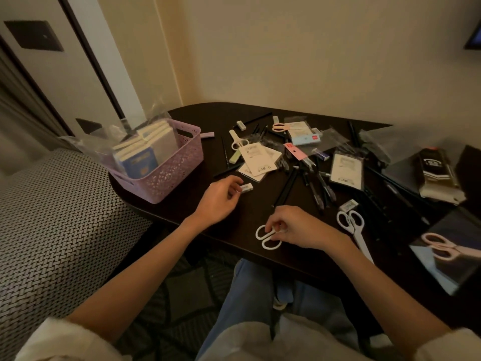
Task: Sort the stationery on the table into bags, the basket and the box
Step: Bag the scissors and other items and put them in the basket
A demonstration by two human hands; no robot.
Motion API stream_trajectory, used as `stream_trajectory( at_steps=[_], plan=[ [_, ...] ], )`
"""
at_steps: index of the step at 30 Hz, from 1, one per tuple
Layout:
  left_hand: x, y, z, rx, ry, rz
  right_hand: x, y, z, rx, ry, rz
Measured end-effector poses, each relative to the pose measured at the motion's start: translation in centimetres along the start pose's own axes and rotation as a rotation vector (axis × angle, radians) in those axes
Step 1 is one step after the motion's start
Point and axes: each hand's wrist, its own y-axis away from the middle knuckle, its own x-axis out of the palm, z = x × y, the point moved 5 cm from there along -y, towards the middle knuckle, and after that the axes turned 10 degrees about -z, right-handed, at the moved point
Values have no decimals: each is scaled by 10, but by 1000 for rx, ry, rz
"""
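Observation:
Stationery lies scattered over a dark table (197,204). My right hand (296,226) grips a pair of white scissors (266,237) near the front edge; only the two handle loops show. My left hand (221,196) pinches a small white eraser (246,188) just right of the lilac basket (174,173), which holds several notebooks (153,147). More white scissors (354,230) lie to the right. Black pens (317,186) and packaged cards (256,157) fill the middle.
Pink scissors (440,246) rest on an open box (447,267) at the right edge. A dark package (437,173) and clear bags (374,142) lie at the back right, another clear bag (104,144) behind the basket. A patterned sofa (52,217) stands left.

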Motion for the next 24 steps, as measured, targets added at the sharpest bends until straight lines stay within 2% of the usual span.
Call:
stream_trajectory(
  at_steps=[4,9,12,16,20,24],
  plan=[
    [4,-5,-4,-1,-27,-19,2,-1,3,-64,129,1],
    [7,-27,-9,-12,-68,-65,-9,0,5,-126,90,-54],
    [13,-48,-10,46,-195,-74,-29,-2,1,-88,-30,-224],
    [30,-77,-19,186,-408,-24,-61,3,-14,56,-236,-520],
    [53,-95,-24,189,-501,91,-79,14,-33,174,-433,-837],
    [72,-104,-19,142,-562,188,-76,18,-56,349,-644,-926]
  ],
)
